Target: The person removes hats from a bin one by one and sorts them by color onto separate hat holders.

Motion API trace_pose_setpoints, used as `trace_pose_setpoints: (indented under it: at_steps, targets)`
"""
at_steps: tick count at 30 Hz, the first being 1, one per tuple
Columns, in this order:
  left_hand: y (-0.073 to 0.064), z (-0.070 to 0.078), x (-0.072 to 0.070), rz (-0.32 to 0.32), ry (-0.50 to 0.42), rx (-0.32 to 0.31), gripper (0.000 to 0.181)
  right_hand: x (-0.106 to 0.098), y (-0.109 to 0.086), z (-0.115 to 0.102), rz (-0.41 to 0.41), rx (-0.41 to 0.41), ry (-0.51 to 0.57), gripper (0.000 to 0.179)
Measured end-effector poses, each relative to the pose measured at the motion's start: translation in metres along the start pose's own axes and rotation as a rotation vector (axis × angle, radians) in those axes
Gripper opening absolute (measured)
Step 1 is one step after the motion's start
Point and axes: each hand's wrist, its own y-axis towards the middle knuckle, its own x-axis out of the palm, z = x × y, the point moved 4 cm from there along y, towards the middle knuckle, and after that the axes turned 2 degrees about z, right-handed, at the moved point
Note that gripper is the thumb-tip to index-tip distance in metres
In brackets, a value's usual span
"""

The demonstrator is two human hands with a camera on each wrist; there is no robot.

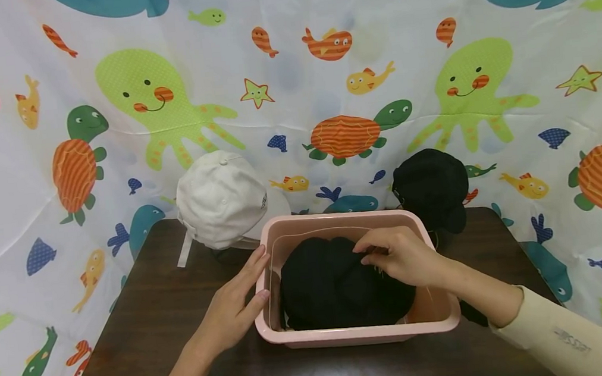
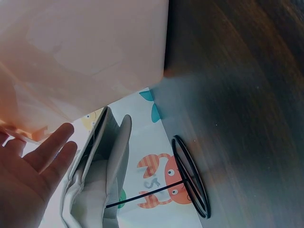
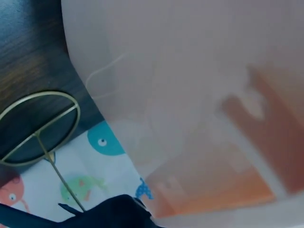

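Observation:
A pink plastic bin point(image 1: 359, 332) stands on the dark table, with a black cap point(image 1: 320, 282) lying inside it. My left hand point(image 1: 231, 310) rests on the bin's left rim, fingers stretched out; the left wrist view shows this hand point(image 2: 35, 175) against the bin wall point(image 2: 90, 52). Reaching over the right side, my right hand point(image 1: 406, 256) has bent fingers and thumb pinching at the top of the black cap. In the right wrist view the bin's outer wall point(image 3: 156, 71) fills most of the picture, and a dark hand-shaped outline shows through it.
Behind the bin's left is a white cap point(image 1: 221, 198) on a black wire stand point(image 2: 192, 178). Another black cap point(image 1: 430, 185) sits back right on a gold wire stand point(image 3: 59, 171). A sea-animal curtain point(image 1: 292, 87) hangs behind the table point(image 1: 169, 283).

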Motion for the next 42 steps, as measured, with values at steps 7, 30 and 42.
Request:
trace_pose_setpoints:
  at_steps: [7, 30, 42]
  targets:
    - [0.0, -0.001, 0.001, -0.002, 0.0, -0.005, 0.061, -0.01, 0.006, -0.007, 0.031, -0.04, -0.035, 0.036]
    - [0.0, -0.001, 0.0, 0.007, 0.003, -0.003, 0.063, -0.05, 0.023, -0.03, 0.129, -0.112, -0.011, 0.047]
    - [0.0, -0.002, 0.001, 0.015, -0.014, 0.006, 0.062, -0.08, 0.029, -0.044, 0.202, -0.141, -0.093, 0.051]
